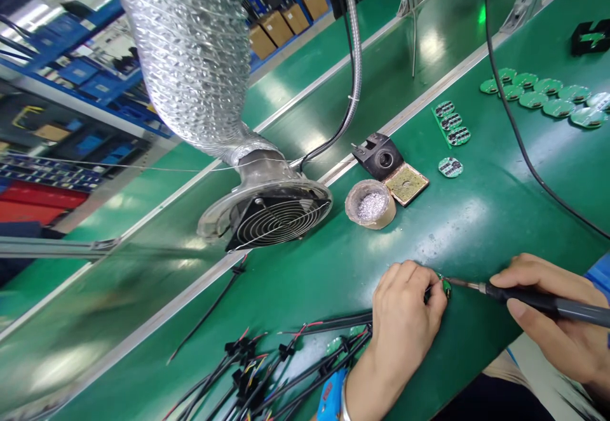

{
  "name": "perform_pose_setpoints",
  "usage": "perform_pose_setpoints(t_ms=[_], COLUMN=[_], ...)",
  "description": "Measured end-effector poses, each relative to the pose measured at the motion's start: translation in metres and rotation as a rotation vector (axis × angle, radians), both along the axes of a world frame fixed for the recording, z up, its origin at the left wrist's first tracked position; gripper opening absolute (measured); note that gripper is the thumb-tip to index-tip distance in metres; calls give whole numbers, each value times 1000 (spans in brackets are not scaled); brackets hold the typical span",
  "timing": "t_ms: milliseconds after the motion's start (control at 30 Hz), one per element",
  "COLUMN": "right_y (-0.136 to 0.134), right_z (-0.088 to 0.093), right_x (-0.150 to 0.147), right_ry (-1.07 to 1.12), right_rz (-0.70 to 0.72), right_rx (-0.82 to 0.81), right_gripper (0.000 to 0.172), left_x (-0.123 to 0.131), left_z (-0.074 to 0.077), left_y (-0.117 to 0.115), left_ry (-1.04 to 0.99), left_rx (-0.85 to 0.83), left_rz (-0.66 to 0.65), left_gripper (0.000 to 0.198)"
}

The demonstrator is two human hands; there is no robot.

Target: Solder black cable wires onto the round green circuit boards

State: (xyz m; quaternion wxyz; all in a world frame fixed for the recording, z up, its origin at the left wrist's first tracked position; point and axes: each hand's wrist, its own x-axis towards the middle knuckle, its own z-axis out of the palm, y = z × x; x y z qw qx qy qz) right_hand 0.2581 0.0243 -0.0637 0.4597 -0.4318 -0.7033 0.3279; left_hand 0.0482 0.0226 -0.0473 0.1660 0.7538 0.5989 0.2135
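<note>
A small round green circuit board (pixel 445 286) is pinched at its edge by the fingers of the left hand (pixel 405 319), which is closed on it and rests on the green bench (pixel 476 218). A soldering iron with a dark grey handle and a thin metal tip (pixel 524 297) is gripped by the right hand (pixel 557 319), closed around the handle like a pen. The tip is laid against the right edge of the small board; whether solder is melted there cannot be told.

Just below the left hand, a bundle of black cables with red and yellow wires (pixel 286 364) is spread over the bench, with a few more green boards half hidden between them. Behind the hands, well apart, a round beige tin filled with silvery solder scraps (pixel 370 204) is seen, and just beside it a black iron stand with a yellowish sponge (pixel 393 167). A silver ribbed extraction hose with a wire-grilled fan mouth (pixel 271 208) hangs over the bench on the left. More round green boards (pixel 548 94) are laid in rows far to the right.
</note>
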Motion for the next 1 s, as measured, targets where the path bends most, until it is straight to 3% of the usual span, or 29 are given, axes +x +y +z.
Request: perform_pose_setpoints(t_ms=[600,867,1000], right_y=[-1,-3,13], right_z=[-1,-7,4], right_x=[1,4,-1], right_ry=[-26,22,-4], right_rz=[15,-151,-164], right_rx=[-6,-2,43], right_gripper=[17,12,11], left_x=[8,8,10], left_z=[1,4,3], left_y=[2,6,5], left_ry=[73,71,95], left_rx=[-42,-89,-80], left_rz=[66,59,64], left_gripper=[15,15,14])
